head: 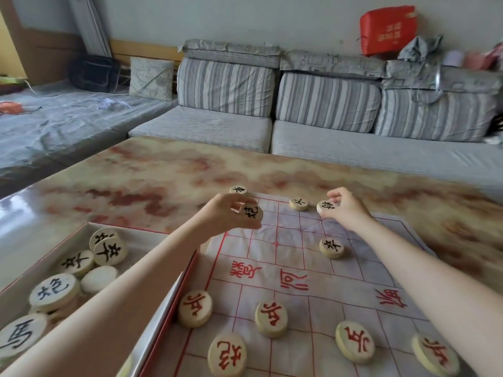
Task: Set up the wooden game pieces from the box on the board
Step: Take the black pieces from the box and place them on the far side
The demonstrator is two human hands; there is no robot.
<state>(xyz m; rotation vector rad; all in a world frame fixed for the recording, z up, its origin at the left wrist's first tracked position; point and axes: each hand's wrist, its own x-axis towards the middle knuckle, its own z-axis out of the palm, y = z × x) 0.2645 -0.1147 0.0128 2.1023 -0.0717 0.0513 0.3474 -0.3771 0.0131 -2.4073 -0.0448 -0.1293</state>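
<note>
A white cloth board (307,270) with red grid lines lies on the marbled table. My left hand (226,213) holds a round wooden piece with a black character (252,211) above the board's far left part. At the far edge, my right hand (344,206) grips another black-marked piece (326,206). Black pieces rest at the far corner (238,190), the back row (299,203) and mid-board (331,247). Several red-marked pieces (271,315) stand on the near side. The open box (160,314) at left holds several black-marked pieces (109,251).
The glossy marbled table (152,180) stretches far beyond the board. A grey striped sofa (326,126) runs behind it, with a red bag (388,29) on top at the right. The box's red-edged wall touches the board's left side.
</note>
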